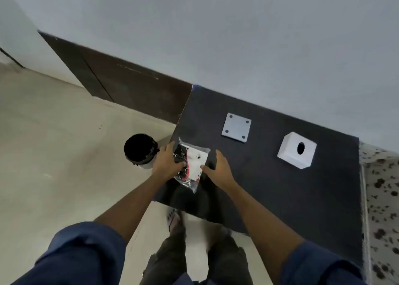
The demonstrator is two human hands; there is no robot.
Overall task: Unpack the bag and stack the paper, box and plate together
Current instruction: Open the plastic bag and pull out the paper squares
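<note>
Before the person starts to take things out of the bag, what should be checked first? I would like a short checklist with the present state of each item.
1. Bag lies on the black table, near its left edge: ok.
2. Both hands on the bag, left hand on its left side, right hand on its right: ok.
3. Bag opening found and open: cannot tell.
4. Paper visible inside the bag as a white sheet: ok.
5. Plate and box lie separate on the table, free to stack: ok.
6. Nothing near the bag to knock off; the bucket stands on the floor: ok.
</note>
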